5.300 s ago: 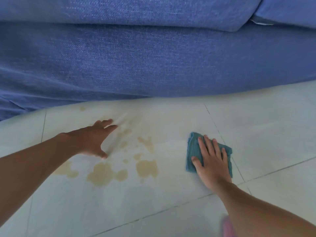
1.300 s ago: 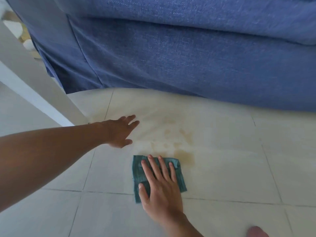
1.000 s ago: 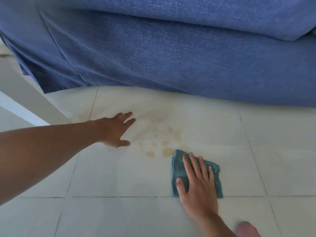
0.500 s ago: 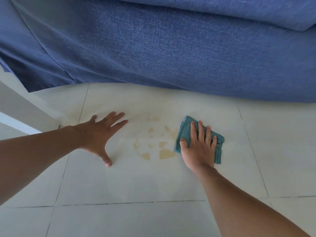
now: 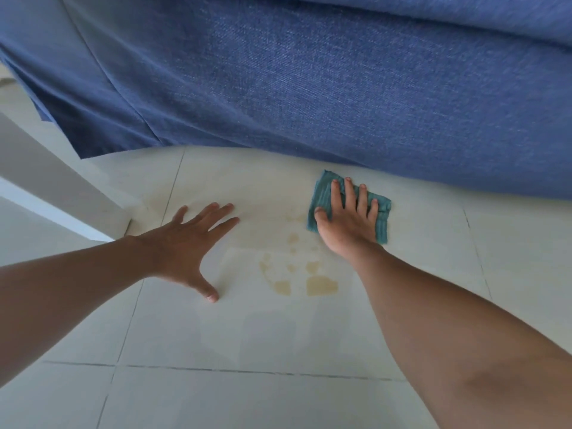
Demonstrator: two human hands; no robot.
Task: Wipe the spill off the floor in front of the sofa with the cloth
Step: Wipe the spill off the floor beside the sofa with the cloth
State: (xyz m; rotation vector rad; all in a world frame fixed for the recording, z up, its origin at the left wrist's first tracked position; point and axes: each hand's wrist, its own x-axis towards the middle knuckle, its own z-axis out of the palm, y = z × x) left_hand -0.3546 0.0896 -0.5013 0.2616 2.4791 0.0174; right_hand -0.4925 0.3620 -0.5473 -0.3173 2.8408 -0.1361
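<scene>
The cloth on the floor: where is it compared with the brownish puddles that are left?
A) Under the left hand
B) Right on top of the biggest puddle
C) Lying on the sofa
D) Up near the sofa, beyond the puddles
D: the right hand presses the teal cloth flat close to the sofa, while the biggest puddles lie bare, nearer the person.

Your right hand (image 5: 348, 224) presses the cloth (image 5: 322, 193) flat at one o'clock of the spill (image 5: 320, 284); your left hand (image 5: 188, 246) is splayed at nine o'clock.

Soft even daylight, sharp focus, wide-angle edge bending.
</scene>
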